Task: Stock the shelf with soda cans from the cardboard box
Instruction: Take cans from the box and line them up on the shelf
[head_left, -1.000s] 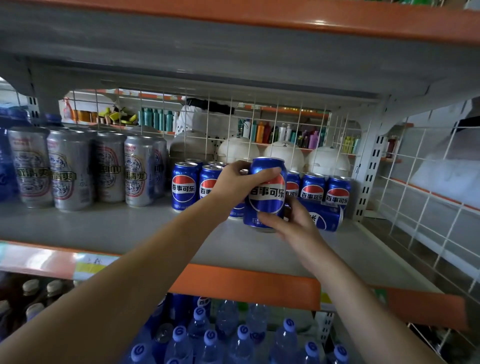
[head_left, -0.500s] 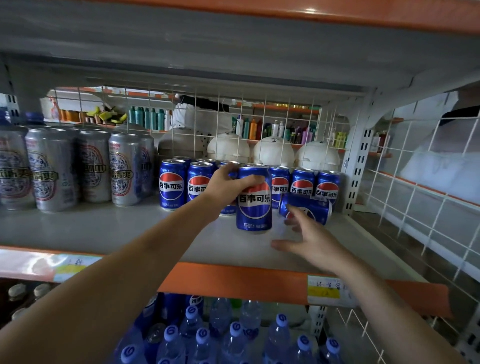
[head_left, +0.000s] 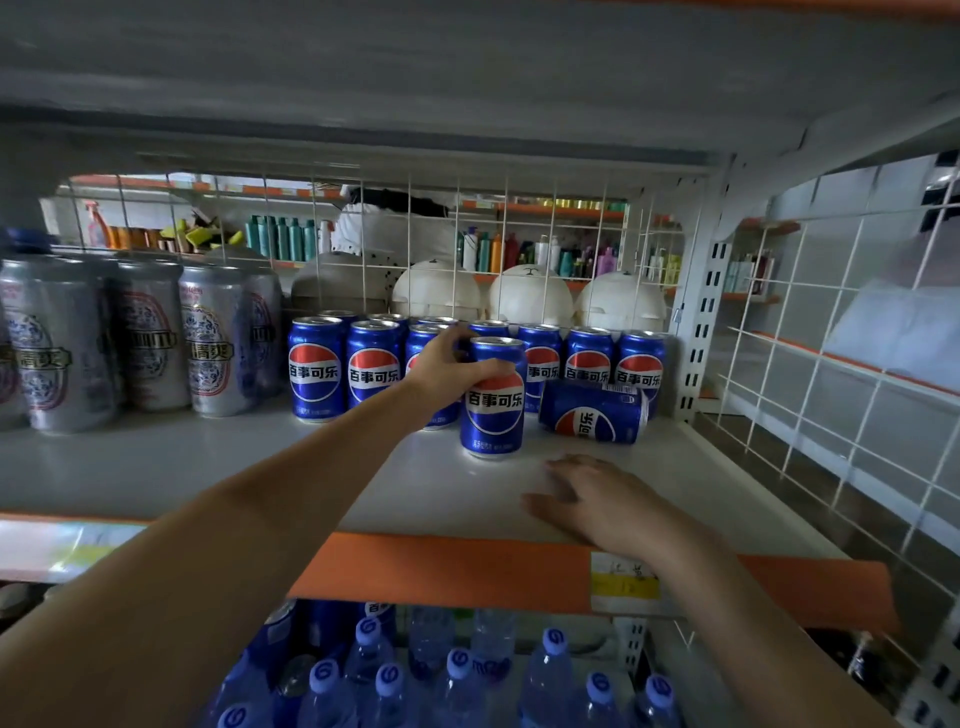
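L hand (head_left: 451, 364) grips upright can (head_left: 491, 415) on grey, orange-lipped shelf (head_left: 208, 467), can row (head_left: 589, 358) at its 12, tipped can (head_left: 592, 413) at 3, R hand (head_left: 597, 499) loose, empty at 5, wire mesh (head_left: 519, 218) behind.

left hand (head_left: 448, 365) curled, right hand (head_left: 597, 501) flat

12 blue cans (head_left: 317, 369), 2 hands (head_left: 597, 499)
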